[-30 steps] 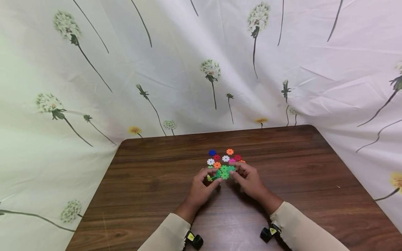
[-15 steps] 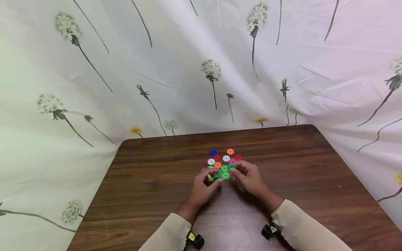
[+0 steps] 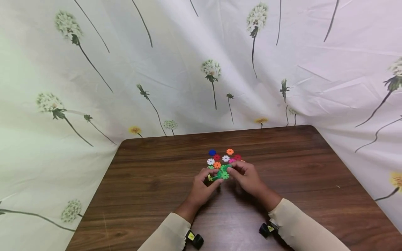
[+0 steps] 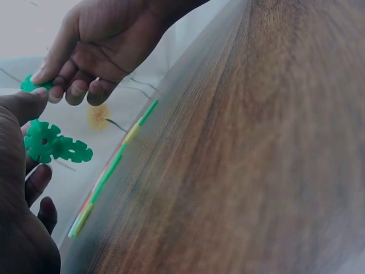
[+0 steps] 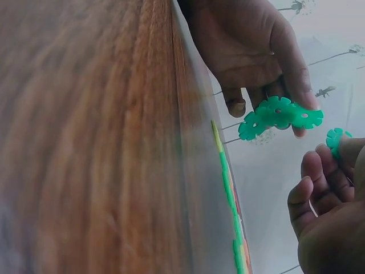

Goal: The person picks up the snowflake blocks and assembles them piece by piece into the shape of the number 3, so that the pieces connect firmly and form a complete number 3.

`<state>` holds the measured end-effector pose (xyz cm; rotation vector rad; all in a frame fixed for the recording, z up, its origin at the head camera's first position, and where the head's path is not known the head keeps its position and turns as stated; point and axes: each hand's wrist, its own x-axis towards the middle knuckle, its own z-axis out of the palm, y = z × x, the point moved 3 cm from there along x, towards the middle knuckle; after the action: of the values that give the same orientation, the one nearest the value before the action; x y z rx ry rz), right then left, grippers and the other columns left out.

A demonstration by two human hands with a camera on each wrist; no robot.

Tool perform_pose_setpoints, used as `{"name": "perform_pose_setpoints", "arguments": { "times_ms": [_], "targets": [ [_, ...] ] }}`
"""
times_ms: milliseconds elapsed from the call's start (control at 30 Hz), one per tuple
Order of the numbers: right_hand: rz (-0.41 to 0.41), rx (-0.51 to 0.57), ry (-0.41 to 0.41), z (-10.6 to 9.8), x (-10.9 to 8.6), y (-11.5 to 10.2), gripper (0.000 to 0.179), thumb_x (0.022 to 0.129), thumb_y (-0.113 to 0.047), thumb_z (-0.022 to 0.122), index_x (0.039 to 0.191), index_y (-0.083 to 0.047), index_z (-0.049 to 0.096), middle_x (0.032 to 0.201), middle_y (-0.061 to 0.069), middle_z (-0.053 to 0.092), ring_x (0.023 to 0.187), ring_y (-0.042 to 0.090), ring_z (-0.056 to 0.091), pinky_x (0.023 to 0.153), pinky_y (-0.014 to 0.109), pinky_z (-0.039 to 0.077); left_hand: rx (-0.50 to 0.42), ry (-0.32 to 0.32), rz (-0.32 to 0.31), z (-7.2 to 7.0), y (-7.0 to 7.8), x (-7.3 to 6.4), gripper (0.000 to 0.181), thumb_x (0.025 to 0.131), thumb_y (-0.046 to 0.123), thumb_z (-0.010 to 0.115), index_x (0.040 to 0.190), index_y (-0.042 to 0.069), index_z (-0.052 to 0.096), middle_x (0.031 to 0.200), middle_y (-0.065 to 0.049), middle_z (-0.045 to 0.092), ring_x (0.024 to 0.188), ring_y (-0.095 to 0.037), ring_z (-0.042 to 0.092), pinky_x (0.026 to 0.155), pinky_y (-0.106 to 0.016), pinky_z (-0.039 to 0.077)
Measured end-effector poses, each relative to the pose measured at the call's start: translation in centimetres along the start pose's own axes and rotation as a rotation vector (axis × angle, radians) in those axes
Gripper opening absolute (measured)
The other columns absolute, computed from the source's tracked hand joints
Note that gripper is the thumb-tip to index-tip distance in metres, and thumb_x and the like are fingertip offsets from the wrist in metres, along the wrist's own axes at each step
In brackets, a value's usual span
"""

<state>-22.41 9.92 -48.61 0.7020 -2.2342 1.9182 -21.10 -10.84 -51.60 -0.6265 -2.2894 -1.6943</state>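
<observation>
Above the table [image 3: 150, 174]: our left hand [image 3: 201, 188] pinches linked green discs [image 5: 272, 116].
Right hand [image 3: 251, 181]: we pinch another green disc [image 5: 334, 137] with it, just beside them.
Coloured discs [image 3: 224, 159]: lying flat on the table, near both our hands.

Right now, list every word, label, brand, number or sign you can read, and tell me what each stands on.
Nothing can be read in any view.
Left yellow label, at the wearer's left cuff: dark marks, too small to read.
Right yellow label, at the right cuff: also too small to read.
Joined green pieces in the left hand: no lettering visible.
</observation>
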Motion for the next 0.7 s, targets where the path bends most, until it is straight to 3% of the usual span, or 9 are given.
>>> {"name": "perform_pose_setpoints", "arguments": {
  "times_ms": [200,433,700],
  "targets": [
    [-0.004,-0.01,-0.031,0.3,-0.02,-0.1,0.01,0.108,-0.003,0.066,0.105,0.002,0.074,0.086,0.03,0.069,0.073,0.035,0.065,0.065,0.024,0.055,0.005,-0.009,-0.014,0.0,0.11,0.01,0.03,0.096,0.014,0.085,0.125,0.01,0.078,0.11,-0.01,0.074,0.099,-0.011,0.062,0.083,-0.024,0.053],
    [-0.019,-0.008,-0.017,0.47,-0.04,-0.22,0.009,0.105,-0.002,0.069,0.104,0.001,0.077,0.094,0.025,0.076,0.076,0.015,0.068,0.068,0.027,0.06,-0.014,-0.02,-0.028,-0.06,0.29,0.1,0.029,0.096,0.013,0.085,0.124,0.009,0.078,0.11,-0.011,0.074,0.102,-0.01,0.063,0.087,-0.024,0.054],
    [-0.065,-0.075,-0.023,0.76,-0.05,-0.04,0.009,0.104,0.001,0.071,0.103,-0.001,0.08,0.096,0.018,0.08,0.082,0.003,0.066,0.072,0.02,0.057,-0.017,-0.026,0.002,-0.1,0.5,0.16,0.027,0.097,0.01,0.084,0.124,0.009,0.078,0.109,-0.012,0.074,0.1,-0.009,0.061,0.084,-0.022,0.053]
  ]
}}
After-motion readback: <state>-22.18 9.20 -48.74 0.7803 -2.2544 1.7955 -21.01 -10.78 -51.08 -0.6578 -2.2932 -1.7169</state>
